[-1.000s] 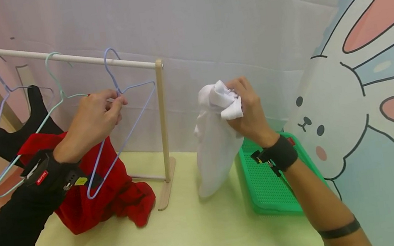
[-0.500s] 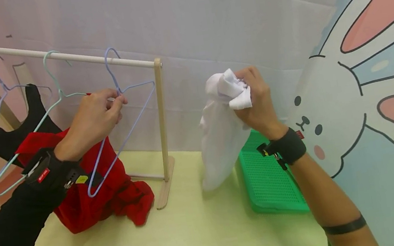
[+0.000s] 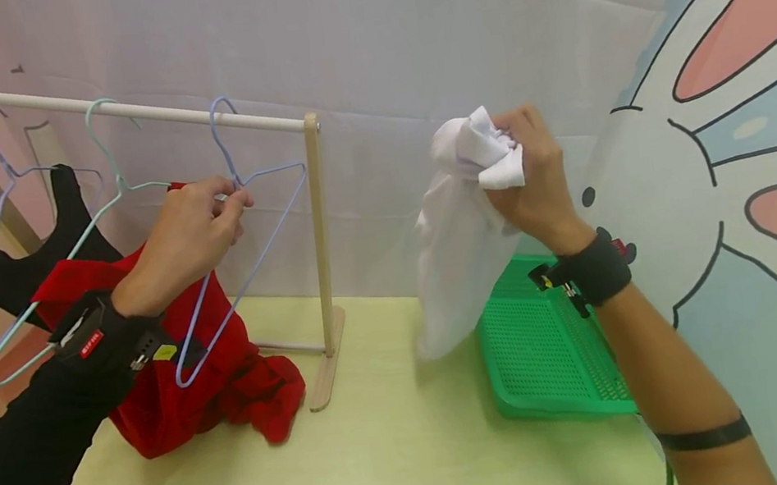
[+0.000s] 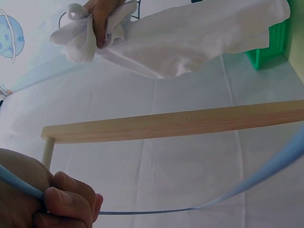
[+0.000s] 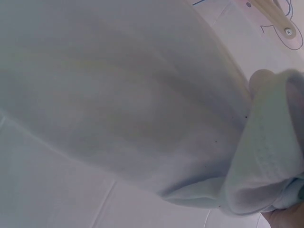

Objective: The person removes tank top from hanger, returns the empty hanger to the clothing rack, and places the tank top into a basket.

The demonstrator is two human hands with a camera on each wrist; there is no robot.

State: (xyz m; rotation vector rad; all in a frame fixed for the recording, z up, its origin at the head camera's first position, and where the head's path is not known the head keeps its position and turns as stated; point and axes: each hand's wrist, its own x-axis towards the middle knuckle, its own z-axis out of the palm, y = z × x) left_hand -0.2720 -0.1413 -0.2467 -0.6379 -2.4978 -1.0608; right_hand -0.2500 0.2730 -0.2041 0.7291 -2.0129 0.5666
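Note:
My left hand (image 3: 189,229) pinches the lavender-blue clothes hanger (image 3: 216,134) at the neck just under its hook, which loops over the rack's rail. Nothing hangs on this hanger. In the left wrist view its blue arm (image 4: 275,162) runs out from the curled fingers. Off to the right of the rack, my right hand (image 3: 536,180) grips a white garment (image 3: 461,257) by its bunched top, and the rest hangs down above the table. The garment's cloth (image 5: 118,95) fills most of the right wrist view; its shape is hidden by the folds.
The wooden rack (image 3: 321,244) also bears a black garment (image 3: 28,276) on a lavender hanger and a red garment (image 3: 237,388) on a mint hanger (image 3: 105,158), its lower part reaching the table (image 3: 362,478). A green basket (image 3: 538,354) sits at right, before a rabbit-print wall.
My right hand has moved right and upward with the white garment, rising higher over the green basket's side. My left hand stays at the hanger's neck.

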